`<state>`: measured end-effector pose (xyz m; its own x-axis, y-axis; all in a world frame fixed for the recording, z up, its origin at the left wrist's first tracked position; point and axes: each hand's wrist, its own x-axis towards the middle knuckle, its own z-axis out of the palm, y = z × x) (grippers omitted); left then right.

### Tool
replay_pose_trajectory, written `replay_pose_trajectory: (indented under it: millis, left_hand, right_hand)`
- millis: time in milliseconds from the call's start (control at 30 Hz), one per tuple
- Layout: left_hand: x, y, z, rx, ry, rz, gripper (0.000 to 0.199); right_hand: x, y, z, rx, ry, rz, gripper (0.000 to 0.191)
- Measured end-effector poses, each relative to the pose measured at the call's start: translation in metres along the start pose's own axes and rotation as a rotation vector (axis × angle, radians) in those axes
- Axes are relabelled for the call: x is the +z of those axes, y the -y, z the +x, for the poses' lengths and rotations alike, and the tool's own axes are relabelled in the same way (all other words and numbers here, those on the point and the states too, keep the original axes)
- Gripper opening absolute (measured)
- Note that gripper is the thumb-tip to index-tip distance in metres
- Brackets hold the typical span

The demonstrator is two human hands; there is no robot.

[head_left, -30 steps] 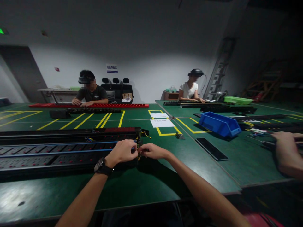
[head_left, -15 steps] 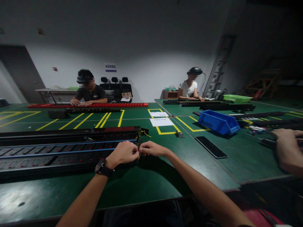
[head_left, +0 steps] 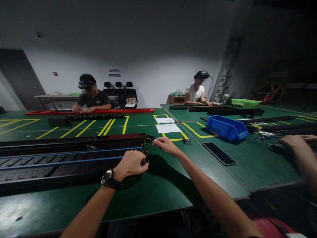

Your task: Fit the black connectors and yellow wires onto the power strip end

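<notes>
Long black socket strips [head_left: 81,162] with red dots and blue edges lie on the green table, their ends near my hands. My left hand [head_left: 132,162], with a watch [head_left: 107,177] on its wrist, is closed at the near corner of these ends. Whatever its fingers hold is hidden. Up and to the right of it, my right hand [head_left: 165,145] pinches a thin yellow wire [head_left: 150,140] that comes from the strip end. Another small bundle of coloured wires [head_left: 92,147] lies on the far strip.
A phone [head_left: 219,153], a blue bin [head_left: 226,128], paper sheets [head_left: 168,128] and a small metal part [head_left: 187,141] are on the table to the right. A co-worker's hand [head_left: 294,143] works at the right edge. Two people sit across, by a red rail [head_left: 123,111] and black rails.
My right hand has moved up and away from my left hand, onto the yellow wire. My left hand has shifted slightly down and right, staying by the strip end.
</notes>
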<state>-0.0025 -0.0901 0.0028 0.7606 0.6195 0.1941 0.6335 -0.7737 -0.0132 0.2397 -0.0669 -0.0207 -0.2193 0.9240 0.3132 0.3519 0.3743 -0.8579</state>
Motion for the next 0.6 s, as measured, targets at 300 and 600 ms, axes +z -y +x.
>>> replay_pose_trajectory:
  millis: [300,600]
  left_hand:
    - [0.001,-0.003,0.001,-0.002,0.014,-0.011,0.022]
    - [0.001,-0.006,0.003,-0.044,0.022,-0.010,0.020]
  right_hand:
    - [-0.092,-0.044,-0.013,0.401,-0.807,-0.632,0.044]
    - [-0.122,-0.083,-0.034,0.761,-0.554,-0.783,0.036]
